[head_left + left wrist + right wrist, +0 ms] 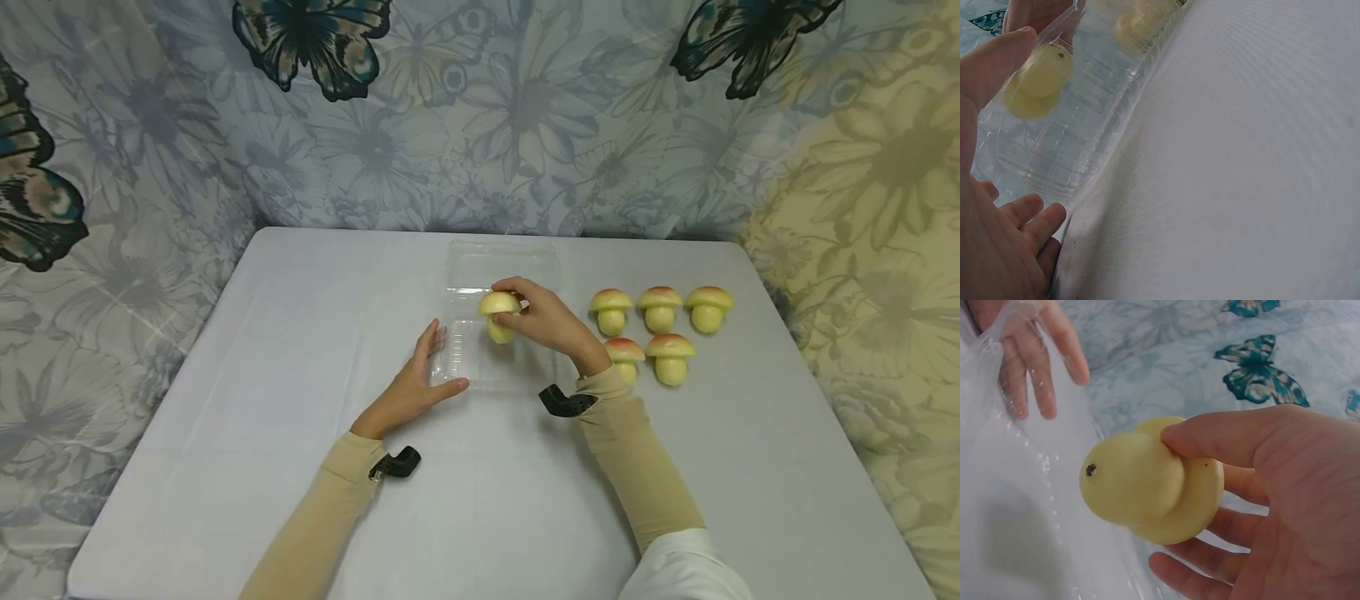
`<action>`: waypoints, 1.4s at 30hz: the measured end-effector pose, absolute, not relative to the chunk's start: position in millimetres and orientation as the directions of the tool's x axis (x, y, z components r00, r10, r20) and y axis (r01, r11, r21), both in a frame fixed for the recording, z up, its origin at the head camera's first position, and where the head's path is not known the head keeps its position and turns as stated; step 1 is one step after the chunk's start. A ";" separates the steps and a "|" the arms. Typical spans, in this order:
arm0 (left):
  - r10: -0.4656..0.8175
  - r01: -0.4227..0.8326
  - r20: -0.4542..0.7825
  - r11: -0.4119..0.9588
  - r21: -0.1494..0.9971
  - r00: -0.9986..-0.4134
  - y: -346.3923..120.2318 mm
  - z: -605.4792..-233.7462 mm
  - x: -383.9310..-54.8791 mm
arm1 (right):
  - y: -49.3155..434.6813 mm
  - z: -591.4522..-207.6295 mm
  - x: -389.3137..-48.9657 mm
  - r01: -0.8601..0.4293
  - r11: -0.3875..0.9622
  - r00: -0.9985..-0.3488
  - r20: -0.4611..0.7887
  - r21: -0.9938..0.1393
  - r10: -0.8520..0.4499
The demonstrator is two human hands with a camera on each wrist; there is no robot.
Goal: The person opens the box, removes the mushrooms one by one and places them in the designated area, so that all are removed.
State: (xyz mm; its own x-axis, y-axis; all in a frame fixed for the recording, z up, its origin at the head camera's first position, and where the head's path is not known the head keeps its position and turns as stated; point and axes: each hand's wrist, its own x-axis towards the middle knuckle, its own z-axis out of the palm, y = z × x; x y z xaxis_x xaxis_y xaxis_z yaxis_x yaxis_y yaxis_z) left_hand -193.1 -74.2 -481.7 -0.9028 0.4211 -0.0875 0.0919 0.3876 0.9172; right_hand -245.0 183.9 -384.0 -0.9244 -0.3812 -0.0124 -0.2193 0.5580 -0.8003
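Observation:
Over the clear plastic clamshell box [459,360], my right hand [553,321] pinches a yellow toy mushroom [498,305] between thumb and fingers. The right wrist view shows the thumb at the base of its cap, and a small dark mark on the end of the mushroom's stem [1129,481]. My left hand [411,387] is at the box's left side, fingers spread and thumb near the front rim. Through the see-through wall, the left wrist view shows the held mushroom [1038,87].
To the right of the box, several more mushrooms with reddish-topped caps [661,309] stand in two rows on the white table [300,333]. The box's lid [504,262] lies folded back toward the flowered wall cloth [465,150]. My right forearm overlaps a front-row mushroom [625,357].

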 end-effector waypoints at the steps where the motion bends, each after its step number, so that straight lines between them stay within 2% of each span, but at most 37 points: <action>1: 0.421 0.093 -0.087 0.390 0.916 -0.903 -74.3 -481.9 -193.1 | 184.9 -384.6 -244.6 -0.220 0.562 -0.925 -0.013 -0.797 -0.381; 11: 0.424 0.106 -0.072 0.382 0.918 -0.903 -74.7 -482.9 -193.6 | 194.9 -383.1 -239.6 -0.289 0.559 -0.915 0.052 -0.777 -0.401; 30: 0.418 0.089 -0.086 0.381 0.920 -0.904 -72.8 -480.4 -192.2 | 213.9 -381.6 -234.8 -0.320 0.545 -0.917 0.109 -0.775 -0.384; 42: 0.423 0.100 -0.080 0.387 0.917 -0.903 -73.7 -480.2 -191.0 | 231.4 -368.0 -226.0 -0.293 0.578 -0.922 0.064 -0.762 -0.382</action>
State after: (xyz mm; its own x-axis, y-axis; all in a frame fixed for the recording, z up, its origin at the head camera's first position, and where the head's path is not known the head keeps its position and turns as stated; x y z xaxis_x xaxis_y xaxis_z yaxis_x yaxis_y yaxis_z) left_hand -191.0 -73.7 -480.2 -0.9027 0.4227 -0.0801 0.0997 0.3867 0.9168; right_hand -226.0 231.4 -368.0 -0.9218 -0.3824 0.0639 -0.2925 0.5779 -0.7619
